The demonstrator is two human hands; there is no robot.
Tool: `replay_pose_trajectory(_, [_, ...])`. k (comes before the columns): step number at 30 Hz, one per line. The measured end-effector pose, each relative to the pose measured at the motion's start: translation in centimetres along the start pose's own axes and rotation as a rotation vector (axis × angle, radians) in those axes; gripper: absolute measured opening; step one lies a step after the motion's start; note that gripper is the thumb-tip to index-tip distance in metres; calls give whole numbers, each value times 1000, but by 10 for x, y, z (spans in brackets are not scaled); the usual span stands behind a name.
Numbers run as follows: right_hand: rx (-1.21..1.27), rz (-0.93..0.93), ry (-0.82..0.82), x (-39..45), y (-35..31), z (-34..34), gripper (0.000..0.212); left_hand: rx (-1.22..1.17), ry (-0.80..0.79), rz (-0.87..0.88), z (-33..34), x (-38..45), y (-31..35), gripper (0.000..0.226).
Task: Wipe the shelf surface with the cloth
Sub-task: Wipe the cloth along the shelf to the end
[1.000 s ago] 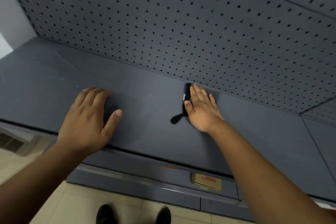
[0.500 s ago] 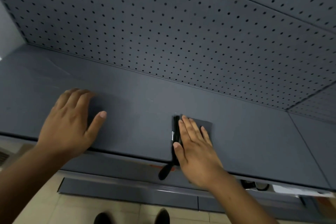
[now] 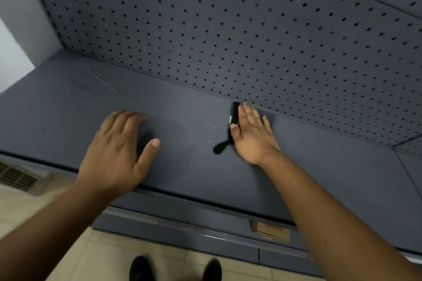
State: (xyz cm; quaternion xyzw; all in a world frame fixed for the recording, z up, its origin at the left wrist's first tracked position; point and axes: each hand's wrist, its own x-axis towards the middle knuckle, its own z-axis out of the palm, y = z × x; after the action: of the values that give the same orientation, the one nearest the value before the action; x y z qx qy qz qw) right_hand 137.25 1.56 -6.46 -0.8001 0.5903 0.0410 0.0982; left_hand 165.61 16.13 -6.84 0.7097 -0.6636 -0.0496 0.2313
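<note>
We see the right hand (image 3: 252, 133) laid flat, palm down, on the grey shelf (image 3: 182, 134), its fingers (image 3: 247, 114) straight and only slightly fanned, the tips reaching the seam where the shelf meets the pegboard back panel (image 3: 228, 29). The cloth (image 3: 271, 121) lies pressed under that palm and those fingers, grey like the shelf, with its black edge strip (image 3: 234, 116) and a dangling black loop showing just left of the index finger and thumb. Well apart to the left, the left hand (image 3: 118, 150) rests palm down near the shelf's front edge, fingers close together and thumb spread wide, touching no cloth.
</note>
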Motion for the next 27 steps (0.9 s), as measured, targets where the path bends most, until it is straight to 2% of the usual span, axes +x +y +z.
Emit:
replay_pose_trajectory(6, [13,8,-19,-4,-6,-6,64,-15,14,14,-1,-2,0,70])
replay_pose_trajectory(17, [2,-125,-21,-128,-37,18,69,-16,41,55,2,-3,-2,68])
replay_pose_trajectory(22, [18,-119,-23,-113,-42,18,67,-17,47,67,5,-2,-4,68])
replay_pose_trajectory(27, [42,-96,-3,-48,-48,13,66,-19,40,73,4,-1,-5,67])
